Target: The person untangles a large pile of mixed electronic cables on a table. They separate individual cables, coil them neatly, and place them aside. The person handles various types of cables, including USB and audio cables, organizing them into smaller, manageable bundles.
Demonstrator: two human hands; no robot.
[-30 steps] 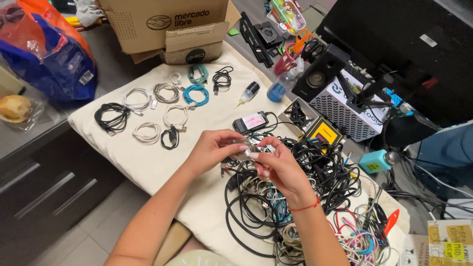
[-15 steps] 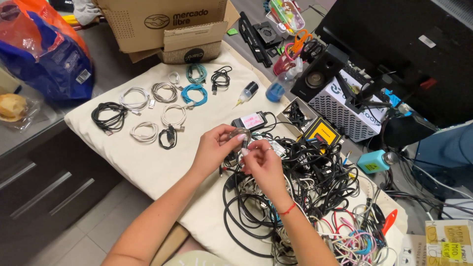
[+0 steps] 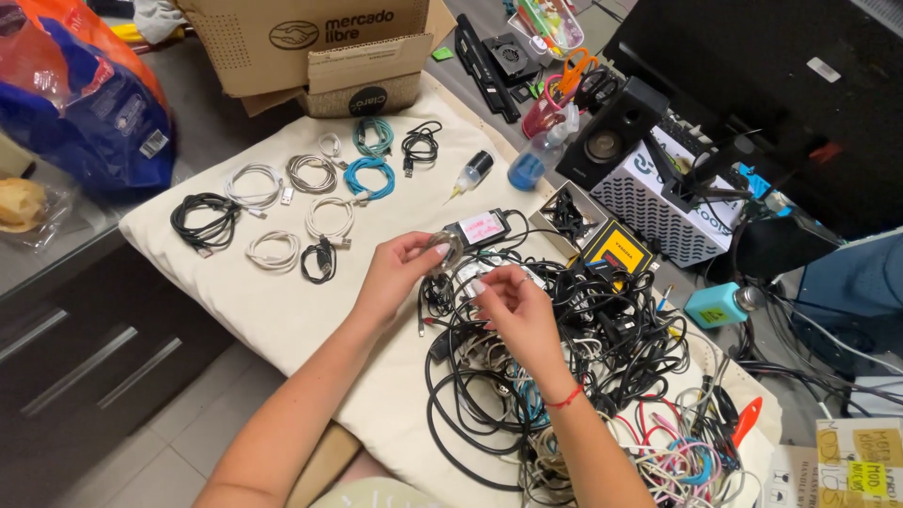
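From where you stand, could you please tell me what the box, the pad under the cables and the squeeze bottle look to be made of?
Box: brown corrugated cardboard, matte, with fluted edges showing.
Pad: cream woven fabric, soft and creased, likely a cushion.
Squeeze bottle: probably clear plastic with a dark cap and a thin nozzle.

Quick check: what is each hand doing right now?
Left hand: closed on a small coiled cable.
Right hand: fingers pinched on a pale cable above the tangled pile.
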